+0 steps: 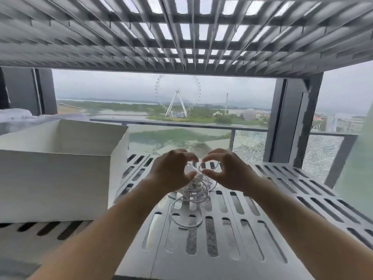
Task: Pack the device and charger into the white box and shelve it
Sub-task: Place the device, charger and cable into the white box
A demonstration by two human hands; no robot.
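Note:
An open white box (54, 178) stands on the slotted grey shelf (232, 229) at the left. In the middle of the shelf, a small white device (193, 185) sits with a white charger cable (185, 215) coiled loosely around and in front of it. My left hand (171, 170) curls its fingers round a white charger plug (192, 171) just above the device. My right hand (226, 170) pinches a strand of the cable beside it, fingertips almost meeting my left hand's. The device is partly hidden by both hands.
Another slotted shelf (181, 33) hangs close overhead. A dark upright post (290, 122) stands at the back right. Behind the shelf is a glass balcony railing (201, 126) with an outdoor view. Crumpled plastic wrap (18, 120) lies behind the box.

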